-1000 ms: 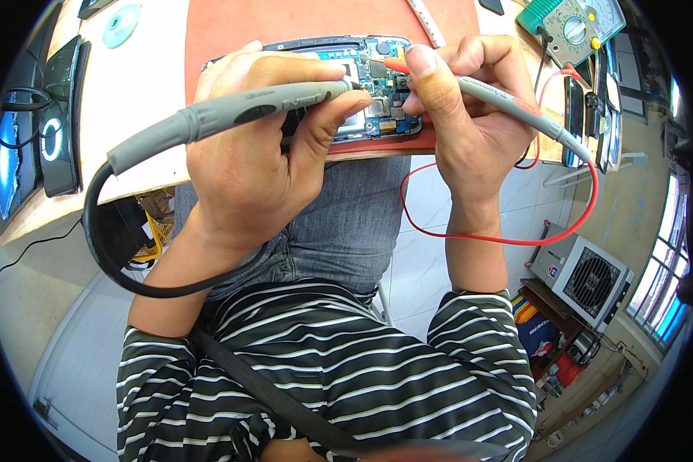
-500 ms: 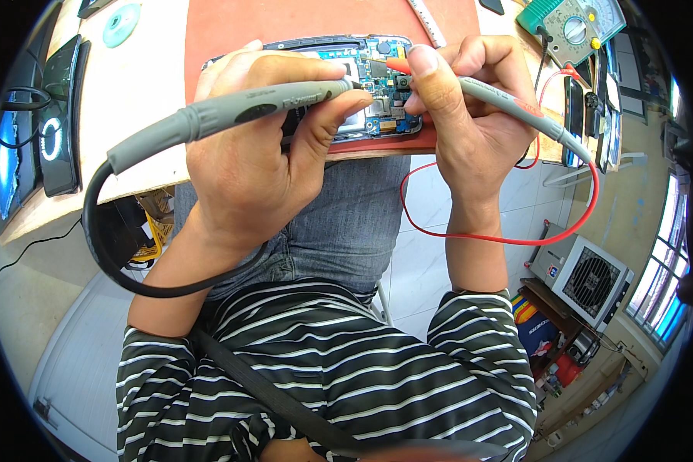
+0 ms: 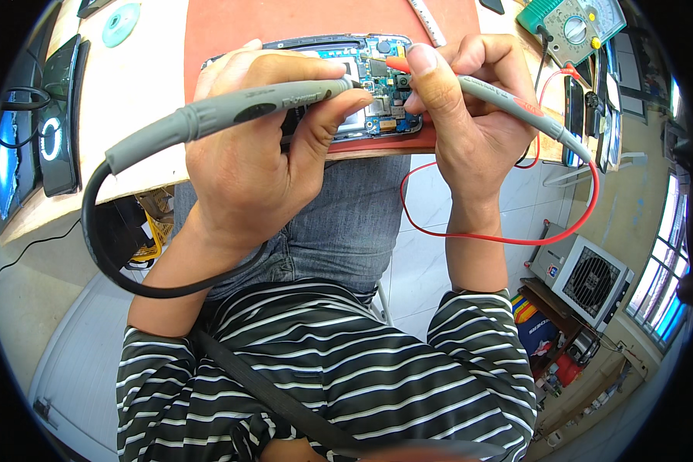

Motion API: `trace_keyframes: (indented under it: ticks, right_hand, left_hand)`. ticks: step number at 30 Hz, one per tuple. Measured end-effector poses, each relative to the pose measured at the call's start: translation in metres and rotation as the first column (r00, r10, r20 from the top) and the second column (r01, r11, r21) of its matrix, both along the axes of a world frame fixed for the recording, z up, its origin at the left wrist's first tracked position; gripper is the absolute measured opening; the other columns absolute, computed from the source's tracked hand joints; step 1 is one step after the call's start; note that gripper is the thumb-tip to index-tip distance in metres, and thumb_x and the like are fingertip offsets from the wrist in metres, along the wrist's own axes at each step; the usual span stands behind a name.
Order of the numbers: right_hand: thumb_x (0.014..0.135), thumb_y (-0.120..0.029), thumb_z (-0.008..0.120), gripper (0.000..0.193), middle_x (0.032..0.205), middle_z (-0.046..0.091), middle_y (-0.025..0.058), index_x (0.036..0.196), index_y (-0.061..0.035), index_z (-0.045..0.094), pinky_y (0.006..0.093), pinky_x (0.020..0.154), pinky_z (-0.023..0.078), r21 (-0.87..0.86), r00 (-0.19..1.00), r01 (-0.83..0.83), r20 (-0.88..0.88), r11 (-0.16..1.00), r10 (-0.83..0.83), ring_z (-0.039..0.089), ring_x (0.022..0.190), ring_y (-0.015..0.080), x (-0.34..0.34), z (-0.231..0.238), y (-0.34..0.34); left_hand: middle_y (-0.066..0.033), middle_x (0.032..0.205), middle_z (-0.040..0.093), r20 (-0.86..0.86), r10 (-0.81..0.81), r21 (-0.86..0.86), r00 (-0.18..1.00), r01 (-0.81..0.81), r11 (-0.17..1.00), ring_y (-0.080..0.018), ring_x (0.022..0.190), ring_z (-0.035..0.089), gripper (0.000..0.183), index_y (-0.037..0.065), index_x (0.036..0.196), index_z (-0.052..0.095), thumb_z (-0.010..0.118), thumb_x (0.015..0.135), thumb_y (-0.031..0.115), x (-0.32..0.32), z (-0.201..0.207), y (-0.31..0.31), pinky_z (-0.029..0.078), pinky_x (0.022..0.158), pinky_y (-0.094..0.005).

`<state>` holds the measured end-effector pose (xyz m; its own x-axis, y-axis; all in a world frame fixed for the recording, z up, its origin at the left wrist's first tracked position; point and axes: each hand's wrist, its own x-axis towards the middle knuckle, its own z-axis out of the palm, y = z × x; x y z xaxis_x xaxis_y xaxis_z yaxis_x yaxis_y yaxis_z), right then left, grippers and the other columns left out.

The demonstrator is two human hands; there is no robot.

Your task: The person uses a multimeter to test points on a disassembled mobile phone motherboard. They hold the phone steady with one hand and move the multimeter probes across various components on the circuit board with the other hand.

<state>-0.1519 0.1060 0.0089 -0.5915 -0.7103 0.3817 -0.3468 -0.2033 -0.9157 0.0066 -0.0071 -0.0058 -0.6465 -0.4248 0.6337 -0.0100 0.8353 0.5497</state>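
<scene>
An opened smartphone [image 3: 396, 115] with its blue circuit board bare lies on an orange-red mat [image 3: 316, 17]. My left hand [image 3: 258, 146] is closed on a grey multimeter probe [image 3: 231, 108] with a black cable, its tip over the middle of the board. Between the thumb and fingers of my right hand [image 3: 470, 115] is a second grey probe [image 3: 508, 102] with a red tip and red cable. That red tip points left at the board's upper part; whether either tip touches metal I cannot tell. My left hand covers the phone's left part.
A green analog multimeter [image 3: 574, 31] stands at the far right, near several phones [image 3: 574, 123]. Dark phone parts [image 3: 61, 115] lie at the left table edge, below a teal round dish [image 3: 121, 25]. A white ruler-like strip [image 3: 426, 23] rests on the mat.
The left probe's grip has shifted very slightly, and the right probe has turned a little in my fingers. The phone and both hands otherwise keep their places.
</scene>
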Motion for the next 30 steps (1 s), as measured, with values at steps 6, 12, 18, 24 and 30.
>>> trace_keyframes:
  ticks: [6, 12, 18, 24, 30]
  right_hand:
    - [0.089, -0.003, 0.07, 0.023, 0.077, 0.063, 0.0068, 0.089, -0.0055, 0.047, 0.0172, 0.053, 0.049, 0.003, 1.0, 0.017, 0.001, 1.0, -0.017, 0.061, 0.06, 0.0062, 0.0013, 0.0003, -0.0004]
    - [0.089, -0.003, 0.071, 0.024, 0.077, 0.063, 0.0069, 0.088, -0.0052, 0.047, 0.0177, 0.054, 0.049, -0.016, 1.0, 0.005, -0.019, 1.0, -0.005, 0.061, 0.061, 0.0067, 0.0003, 0.0, -0.0006]
    - [0.089, -0.003, 0.071, 0.024, 0.076, 0.061, 0.0059, 0.087, -0.0054, 0.047, 0.0192, 0.057, 0.052, -0.041, 1.0, -0.021, -0.004, 0.999, 0.021, 0.06, 0.06, 0.0067, -0.0001, -0.0013, -0.0025]
    - [0.089, -0.004, 0.07, 0.024, 0.075, 0.061, 0.0054, 0.087, -0.0055, 0.046, 0.0193, 0.057, 0.052, -0.006, 1.0, -0.006, -0.001, 1.0, 0.006, 0.06, 0.059, 0.0064, 0.0005, 0.0, -0.0011]
    - [0.089, -0.004, 0.07, 0.024, 0.074, 0.061, 0.0054, 0.087, -0.0053, 0.046, 0.024, 0.063, 0.057, -0.015, 1.0, -0.021, -0.009, 1.0, 0.021, 0.059, 0.059, 0.006, 0.0002, -0.0005, -0.0021]
  left_hand:
    - [-0.0072, 0.095, 0.071, 0.005, -0.001, 0.004, 1.0, 0.001, 1.0, -0.0226, 0.09, 0.069, 0.021, 0.002, 0.1, 0.07, 0.076, 0.084, 0.014, 0.0004, 0.0002, 0.0003, 0.048, 0.098, -0.0438]
    - [-0.0071, 0.095, 0.07, 0.004, -0.005, 0.012, 1.0, 0.005, 1.0, -0.022, 0.089, 0.069, 0.02, 0.002, 0.1, 0.07, 0.075, 0.084, 0.013, 0.0007, 0.0002, 0.0003, 0.048, 0.098, -0.044]
    - [-0.0082, 0.095, 0.07, 0.007, -0.008, 0.025, 1.0, 0.008, 1.0, -0.0225, 0.09, 0.069, 0.021, 0.001, 0.101, 0.069, 0.075, 0.084, 0.013, 0.0005, 0.0007, 0.0001, 0.048, 0.098, -0.0443]
    - [-0.0083, 0.096, 0.071, 0.012, -0.007, 0.013, 1.0, 0.007, 1.0, -0.0225, 0.091, 0.069, 0.021, 0.001, 0.101, 0.069, 0.075, 0.084, 0.014, 0.0007, 0.0009, 0.0002, 0.048, 0.098, -0.0442]
    - [-0.0082, 0.096, 0.071, 0.012, -0.008, 0.001, 1.0, 0.008, 1.0, -0.0227, 0.091, 0.069, 0.021, 0.001, 0.101, 0.07, 0.075, 0.084, 0.014, 0.0011, 0.0007, 0.0, 0.048, 0.098, -0.0437]
